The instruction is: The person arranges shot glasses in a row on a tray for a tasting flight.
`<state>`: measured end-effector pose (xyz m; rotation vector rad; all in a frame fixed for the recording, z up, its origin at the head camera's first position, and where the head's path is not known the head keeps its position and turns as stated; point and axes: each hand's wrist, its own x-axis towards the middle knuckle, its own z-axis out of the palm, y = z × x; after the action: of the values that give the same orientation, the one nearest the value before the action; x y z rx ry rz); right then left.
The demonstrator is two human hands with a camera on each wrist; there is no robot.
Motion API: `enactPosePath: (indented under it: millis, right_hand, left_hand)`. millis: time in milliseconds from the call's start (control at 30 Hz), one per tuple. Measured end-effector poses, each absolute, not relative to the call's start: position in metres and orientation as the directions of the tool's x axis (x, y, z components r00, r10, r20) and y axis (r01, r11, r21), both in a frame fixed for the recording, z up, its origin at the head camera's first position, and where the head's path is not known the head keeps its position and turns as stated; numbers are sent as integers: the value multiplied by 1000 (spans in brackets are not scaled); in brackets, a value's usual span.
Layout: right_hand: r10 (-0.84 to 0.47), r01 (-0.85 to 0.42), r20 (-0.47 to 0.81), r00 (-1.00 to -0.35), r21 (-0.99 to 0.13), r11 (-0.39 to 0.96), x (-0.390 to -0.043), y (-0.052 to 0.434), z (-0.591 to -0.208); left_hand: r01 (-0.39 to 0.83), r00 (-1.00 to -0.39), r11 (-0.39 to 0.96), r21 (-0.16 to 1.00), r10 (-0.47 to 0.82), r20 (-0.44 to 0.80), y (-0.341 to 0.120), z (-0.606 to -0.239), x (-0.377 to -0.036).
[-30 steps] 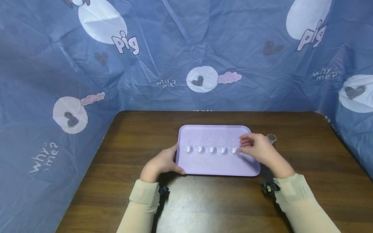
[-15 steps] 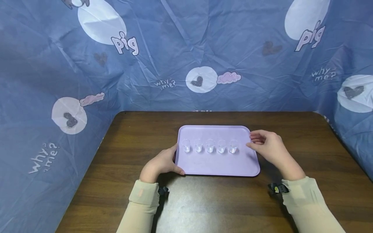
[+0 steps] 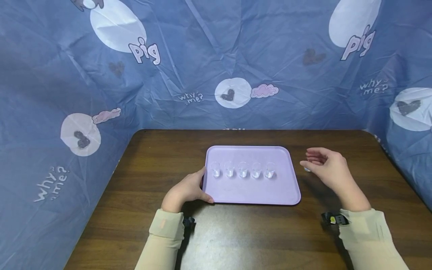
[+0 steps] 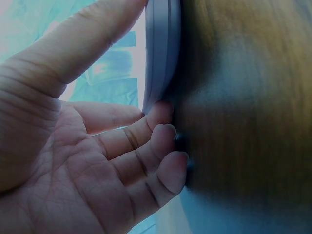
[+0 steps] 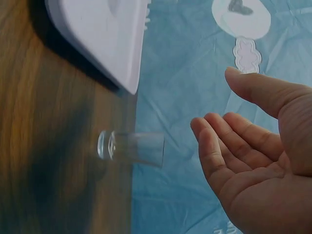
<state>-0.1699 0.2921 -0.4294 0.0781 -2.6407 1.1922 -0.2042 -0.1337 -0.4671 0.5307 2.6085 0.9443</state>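
On the table lies a lilac tray [image 3: 251,192] with a row of several small clear shot glasses [image 3: 243,170] standing upright across it. At the tray's left end my left hand [image 3: 186,187] holds the rim, the thumb at the near corner and the fingers along the side. In the left wrist view, the thumb and index finger of this hand [image 4: 87,146] meet the tray's edge [image 4: 163,44]. Right of the tray, my right hand [image 3: 332,168] hovers with loosely bent fingers and nothing in it. Another clear shot glass [image 5: 139,146] stands on the table close to the right fingertips, mostly hidden in the head view.
The brown wooden table [image 3: 141,228] carries the tray near its middle. A blue printed cloth [image 3: 189,67] hangs behind it and along both sides.
My right hand has left the rightmost glass on the tray and moved right, past the tray's edge, to the lone shot glass. My left hand has stayed on the tray.
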Motion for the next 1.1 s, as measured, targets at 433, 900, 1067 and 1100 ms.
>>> enactPosePath:
  millis: [433, 900, 1067, 1100]
  right_hand:
    - [153, -69, 235, -960, -727, 683, -167, 316, -431]
    - [149, -14, 178, -973, -685, 728, -170, 328, -449]
    - [154, 11, 156, -976, -663, 748, -174, 328, -456]
    - [154, 17, 150, -977, -659, 752, -175, 328, -457]
  left_hand:
    - [243, -879, 717, 653, 447, -164, -133, -467, -204]
    - [239, -880, 718, 654, 445, -166, -133, -466, -203]
    - [240, -880, 718, 654, 445, -166, -132, -466, -203]
    - [239, -881, 718, 654, 444, -165, -132, -466, -203]
